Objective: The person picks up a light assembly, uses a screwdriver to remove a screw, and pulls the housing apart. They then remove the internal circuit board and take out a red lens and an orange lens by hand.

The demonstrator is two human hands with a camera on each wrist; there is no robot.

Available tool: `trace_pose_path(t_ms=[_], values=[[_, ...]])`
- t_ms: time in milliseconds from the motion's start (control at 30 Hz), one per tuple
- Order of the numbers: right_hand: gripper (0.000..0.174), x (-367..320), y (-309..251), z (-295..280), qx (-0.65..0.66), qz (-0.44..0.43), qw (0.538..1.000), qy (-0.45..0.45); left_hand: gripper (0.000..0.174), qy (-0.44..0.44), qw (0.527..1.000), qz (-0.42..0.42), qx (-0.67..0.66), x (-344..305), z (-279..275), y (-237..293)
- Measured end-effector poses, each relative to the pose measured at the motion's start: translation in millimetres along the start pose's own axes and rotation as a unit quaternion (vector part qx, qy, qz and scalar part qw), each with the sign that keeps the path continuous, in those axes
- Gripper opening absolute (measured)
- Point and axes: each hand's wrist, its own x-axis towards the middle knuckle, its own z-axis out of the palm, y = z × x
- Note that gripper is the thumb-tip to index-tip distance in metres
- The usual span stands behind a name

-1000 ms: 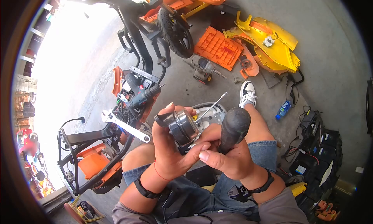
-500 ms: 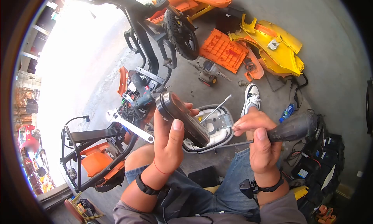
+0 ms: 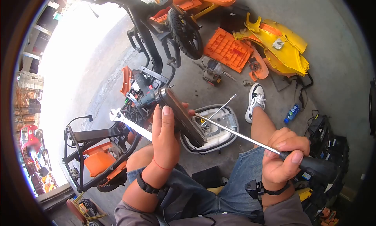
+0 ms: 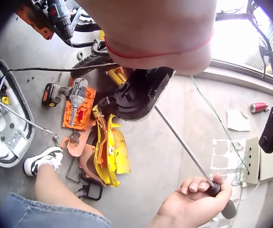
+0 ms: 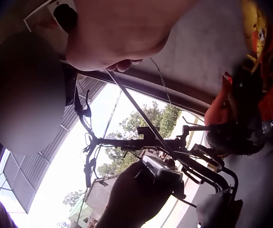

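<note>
In the head view my left hand (image 3: 166, 136) grips a glossy black oblong housing (image 3: 182, 116), tilted, thumb along its near side. The left wrist view shows the hollow, ribbed back of this housing (image 4: 139, 95). My right hand (image 3: 284, 155) holds a long screwdriver by its thick black handle (image 3: 319, 169), fingers curled round the front of the handle. The steel shaft (image 3: 239, 135) slants up and left, its tip end right by the housing and the left fingertips. From the left wrist, the shaft (image 4: 184, 145) meets the housing's edge, which hides its end.
Between the legs and the floor tools lies a white oval shell (image 3: 215, 141) with a metal rod (image 3: 225, 104) across it. An adjustable wrench (image 3: 131, 124) and a drill (image 3: 147, 98) rest on the left frame. Orange and yellow panels (image 3: 288, 53) and a bottle (image 3: 291, 113) lie beyond the shoe.
The hands have moved apart from close together. The left hand has turned the housing lengthwise. The right hand has swung the screwdriver handle to the right, and its shaft now points at the housing.
</note>
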Motion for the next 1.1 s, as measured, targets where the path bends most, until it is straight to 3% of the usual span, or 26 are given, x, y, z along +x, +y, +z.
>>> trace_pose_path(t_ms=[200, 267, 500, 567, 700, 767, 867, 1000, 1067, 1100], values=[[0.033, 0.0, 0.1, -1.4, 0.063, -0.019, 0.998, 0.017, 0.038, 0.060, 0.998, -0.035, -0.007, 7.1, -2.4, -2.8], [0.034, 1.5, 4.2, -7.8, 0.112, -0.044, 0.992, -0.043, 0.038, 0.063, 0.997, -0.036, -0.008, 8.6, -1.9, -3.1], [0.035, -4.0, 2.9, -2.2, 0.131, -0.006, 0.990, -0.058, 0.036, 0.072, 0.995, -0.061, -0.033, 10.5, -5.2, -7.0], [0.031, -2.5, 6.7, -4.6, 0.128, -0.058, 0.988, -0.057, 0.037, 0.076, 0.995, -0.059, -0.037, 10.8, -4.2, -7.4], [0.030, -4.4, 5.9, -3.3, 0.121, -0.077, 0.988, -0.065, 0.038, 0.073, 0.995, -0.055, -0.041, 13.2, -5.5, -9.0], [0.038, -7.0, -3.4, -0.6, 0.139, 0.016, 0.988, -0.069, 0.039, 0.075, 0.995, -0.055, -0.030, 13.3, -6.4, -9.8], [0.037, -6.0, -7.2, -2.5, 0.131, 0.053, 0.987, -0.080, 0.041, 0.083, 0.995, -0.055, -0.008, 13.2, -8.0, -12.7], [0.024, 8.5, -9.4, -15.3, 0.100, 0.031, 0.984, -0.142, 0.048, 0.104, 0.991, -0.022, 0.085, 14.3, -4.7, -19.3], [0.023, 15.6, -11.9, -15.6, 0.007, -0.054, 0.978, -0.200, 0.054, 0.092, 0.991, -0.009, 0.101, 15.4, -7.4, -26.9], [0.022, 11.6, -14.2, -11.2, 0.014, -0.056, 0.983, -0.172, 0.050, 0.100, 0.984, 0.020, 0.144, 17.5, -9.1, -35.7]])
